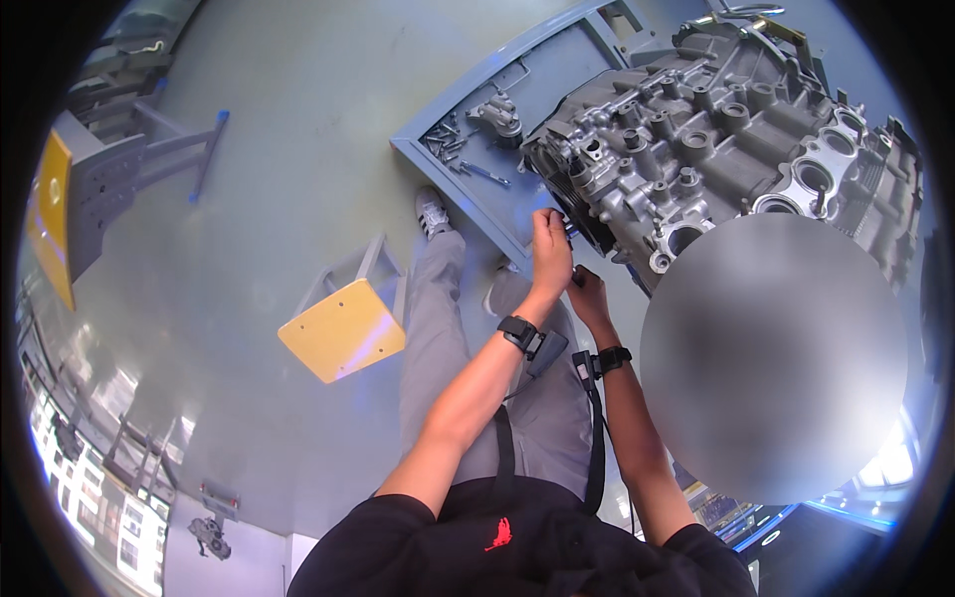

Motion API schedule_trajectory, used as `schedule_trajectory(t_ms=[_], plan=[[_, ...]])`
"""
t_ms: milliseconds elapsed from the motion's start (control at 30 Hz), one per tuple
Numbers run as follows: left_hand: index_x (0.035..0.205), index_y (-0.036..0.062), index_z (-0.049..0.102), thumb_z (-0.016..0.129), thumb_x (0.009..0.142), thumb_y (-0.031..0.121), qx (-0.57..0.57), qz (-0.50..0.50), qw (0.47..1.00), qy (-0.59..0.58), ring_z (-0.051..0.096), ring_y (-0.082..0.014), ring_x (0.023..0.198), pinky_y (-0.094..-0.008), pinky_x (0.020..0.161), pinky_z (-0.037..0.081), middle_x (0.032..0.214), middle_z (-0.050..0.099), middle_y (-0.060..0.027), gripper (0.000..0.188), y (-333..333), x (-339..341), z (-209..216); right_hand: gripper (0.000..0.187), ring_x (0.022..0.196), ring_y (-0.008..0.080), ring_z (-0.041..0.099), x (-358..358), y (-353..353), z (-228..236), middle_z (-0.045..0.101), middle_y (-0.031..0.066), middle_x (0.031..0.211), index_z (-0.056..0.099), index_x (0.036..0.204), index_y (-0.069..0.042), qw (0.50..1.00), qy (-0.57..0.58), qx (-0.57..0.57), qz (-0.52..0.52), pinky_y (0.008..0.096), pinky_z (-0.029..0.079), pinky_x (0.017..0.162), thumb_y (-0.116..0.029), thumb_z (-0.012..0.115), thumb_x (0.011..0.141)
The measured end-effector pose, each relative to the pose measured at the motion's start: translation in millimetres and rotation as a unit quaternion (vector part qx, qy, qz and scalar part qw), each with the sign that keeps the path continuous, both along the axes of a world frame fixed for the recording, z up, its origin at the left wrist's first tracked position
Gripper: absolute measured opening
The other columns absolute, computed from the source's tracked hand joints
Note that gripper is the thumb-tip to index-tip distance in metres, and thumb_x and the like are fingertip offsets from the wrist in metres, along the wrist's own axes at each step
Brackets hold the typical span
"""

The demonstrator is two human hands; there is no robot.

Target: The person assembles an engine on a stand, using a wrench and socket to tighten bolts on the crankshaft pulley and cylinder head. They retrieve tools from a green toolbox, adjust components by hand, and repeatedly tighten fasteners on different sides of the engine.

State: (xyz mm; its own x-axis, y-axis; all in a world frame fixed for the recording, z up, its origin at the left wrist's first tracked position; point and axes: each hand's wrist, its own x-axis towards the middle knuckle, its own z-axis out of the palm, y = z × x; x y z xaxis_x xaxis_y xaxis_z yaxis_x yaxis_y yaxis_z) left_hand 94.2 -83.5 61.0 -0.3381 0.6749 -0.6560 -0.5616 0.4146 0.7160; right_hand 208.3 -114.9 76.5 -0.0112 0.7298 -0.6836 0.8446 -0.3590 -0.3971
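A large grey metal engine block [716,149] stands on the blue-grey stand, with its near left end close to my hands. My left hand [550,254] is closed at that end, its fingers around a small dark piece beside the engine. Just below and to the right, my right hand [589,300] is closed on a dark tool handle [579,279]. The two hands almost touch, and most of the tool is hidden by the fingers. Each of my wrists wears a black strap with a small device.
The stand's tray [453,204] holds loose bolts [445,134], a slim metal rod [485,174] and a metal housing part [497,119]. A yellow-topped stool [343,328] stands left of my legs, another yellow-seated stool [55,209] farther left. A blurred round patch covers the right side.
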Motion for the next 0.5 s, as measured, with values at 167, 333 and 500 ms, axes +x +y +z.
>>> schedule_trajectory(t_ms=[167,333,500], plan=[[0.092,0.0027,0.042,0.034,0.097,0.022,0.041,0.058,0.996,0.060,0.038,-0.0089,0.060,-0.0248,0.056,0.036,0.070,0.041,-0.0021,0.021,5.9,-2.4,7.7,0.037,0.057,0.0336,0.054,-0.7,13.2,-8.6,0.053,0.0168,0.060,0.049,0.069,0.001,0.998,0.036,0.042,0.042,0.0404,0.040,0.055,-0.033,0.058,0.079],[0.088,0.0026,0.042,0.034,0.097,0.022,0.031,0.120,0.991,0.059,0.037,-0.0091,0.060,-0.0251,0.055,0.035,0.068,0.040,-0.0013,0.023,13.1,-0.2,-0.7,0.021,0.053,0.0234,0.050,2.5,26.1,-20.8,0.055,0.0180,0.062,0.053,0.071,0.001,0.996,0.021,0.016,0.088,0.0339,0.039,0.053,-0.019,0.057,0.075],[0.086,0.0018,0.042,0.035,0.097,0.022,0.058,0.110,0.962,0.244,0.039,-0.0136,0.060,-0.0285,0.058,0.037,0.067,0.040,-0.0037,0.024,11.4,13.1,-3.7,0.034,0.060,0.0344,0.055,6.5,14.3,-19.9,0.056,0.0161,0.062,0.053,0.070,-0.001,0.999,0.040,0.013,0.034,0.0409,0.041,0.058,-0.033,0.058,0.078]])
